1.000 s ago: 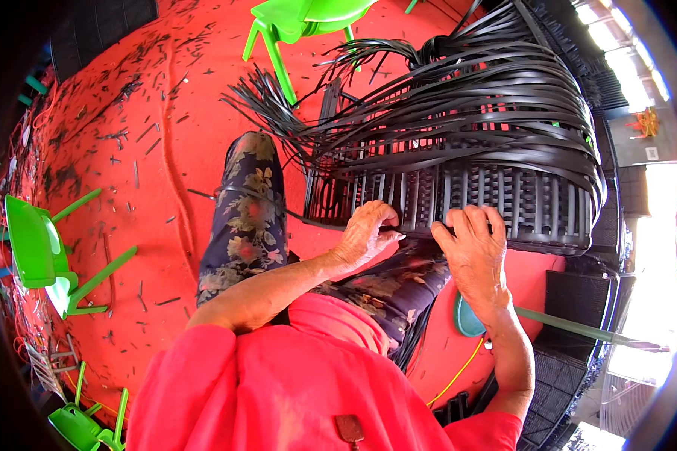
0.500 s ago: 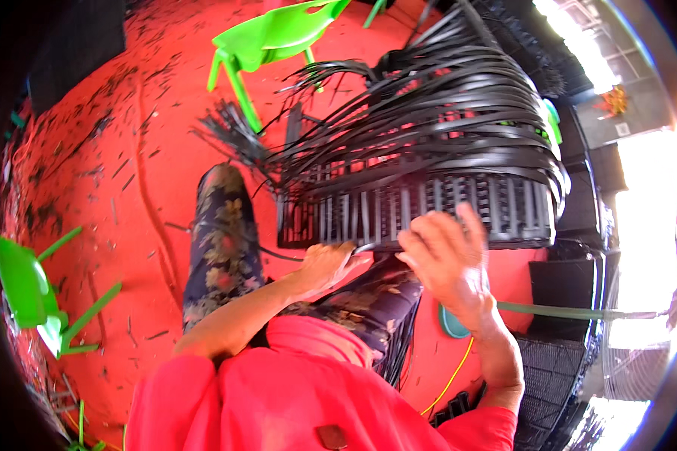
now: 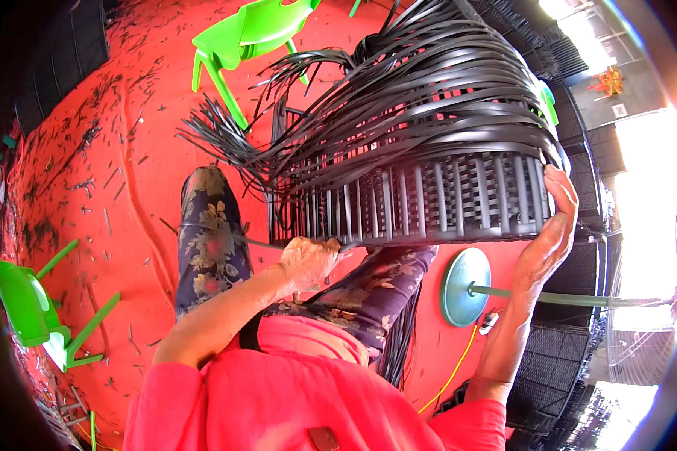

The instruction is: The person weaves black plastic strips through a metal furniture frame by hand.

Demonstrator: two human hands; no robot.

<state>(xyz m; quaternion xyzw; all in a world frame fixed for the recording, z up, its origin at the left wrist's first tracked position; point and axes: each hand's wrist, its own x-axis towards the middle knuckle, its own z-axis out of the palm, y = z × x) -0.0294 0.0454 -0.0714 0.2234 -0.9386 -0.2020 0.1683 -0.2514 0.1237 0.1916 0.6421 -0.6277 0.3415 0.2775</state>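
Observation:
A black woven frame (image 3: 444, 197) lies across my lap, its near side made of upright bars with interlaced strips behind them. Long loose black plastic strips (image 3: 429, 113) sweep over its top and fan out to the left. Below the near edge, my left hand (image 3: 309, 261) is closed around a black strip (image 3: 260, 242), which sticks out to the left of the fist; a short bit also shows on its right. My right hand (image 3: 555, 214) curves round the right side of the frame, fingers up along that edge. The ends of its fingers are partly hidden.
A green chair (image 3: 252, 34) stands beyond the frame, another green chair (image 3: 24, 304) at far left. To the right are a round green base with a pole (image 3: 465, 288), a yellow cord (image 3: 450, 382) and stacked black woven panels (image 3: 557, 368). Dark scraps litter the red floor (image 3: 147, 248).
My right hand has moved right, from above the near edge to the frame's right side, uncovering the green base. My left hand remains by the near edge, now closed more tightly.

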